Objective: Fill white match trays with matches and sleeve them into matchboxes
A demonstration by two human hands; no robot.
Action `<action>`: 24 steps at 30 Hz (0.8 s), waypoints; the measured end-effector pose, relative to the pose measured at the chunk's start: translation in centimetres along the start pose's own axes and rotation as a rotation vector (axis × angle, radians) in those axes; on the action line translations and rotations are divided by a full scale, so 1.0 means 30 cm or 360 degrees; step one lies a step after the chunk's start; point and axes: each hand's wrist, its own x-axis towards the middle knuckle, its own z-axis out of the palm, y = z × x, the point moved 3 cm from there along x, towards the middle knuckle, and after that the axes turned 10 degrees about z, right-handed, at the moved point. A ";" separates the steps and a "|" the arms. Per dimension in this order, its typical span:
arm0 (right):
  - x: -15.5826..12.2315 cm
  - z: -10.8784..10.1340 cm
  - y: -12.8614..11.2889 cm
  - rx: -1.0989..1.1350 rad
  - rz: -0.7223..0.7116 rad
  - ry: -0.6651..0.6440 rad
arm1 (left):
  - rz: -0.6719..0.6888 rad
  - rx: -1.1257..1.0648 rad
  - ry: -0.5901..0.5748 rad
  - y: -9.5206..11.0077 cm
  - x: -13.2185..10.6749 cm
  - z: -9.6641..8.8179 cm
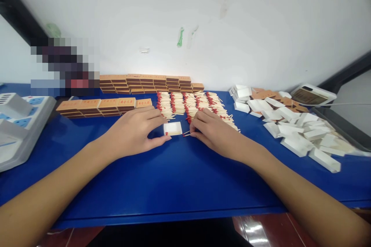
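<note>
My left hand [139, 129] grips the left end of a small white matchbox tray [173, 127] between thumb and fingers. A few red-headed matches lie along the tray's near side. Just right of the tray, my right hand [210, 131] pinches a couple of matches [186, 134], their red heads pointing left towards it. Behind both hands, several rows of loose matches [178, 104] with red heads are laid out in piles. My right hand's fingers are close to the front of these piles.
Orange matchboxes [145, 81] are stacked along the wall, with a nearer stack [98, 106] at the left. On the right lies a heap of white trays [298, 127] among some orange sleeves. A power strip [26, 123] sits at the far left, and a phone [314, 94] leans at the back right.
</note>
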 end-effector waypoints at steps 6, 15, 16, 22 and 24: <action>0.006 -0.003 0.005 -0.0035 0.0010 0.0028 | -0.0003 -0.0041 -0.0053 0.009 0.006 0.005; 0.006 -0.009 0.009 -0.0062 -0.0003 0.0080 | -0.0012 -0.0054 -0.0053 0.000 0.001 0.014; 0.003 -0.018 0.005 -0.0031 0.0006 0.0116 | -0.0013 -0.0065 -0.0054 0.002 0.000 0.016; -0.009 -0.039 -0.065 0.0073 -0.0045 0.0257 | 0.0014 -0.0150 -0.0036 0.039 0.011 0.029; -0.009 -0.028 -0.086 0.0031 -0.0085 0.0259 | 0.0022 -0.0185 -0.0027 0.053 0.016 0.033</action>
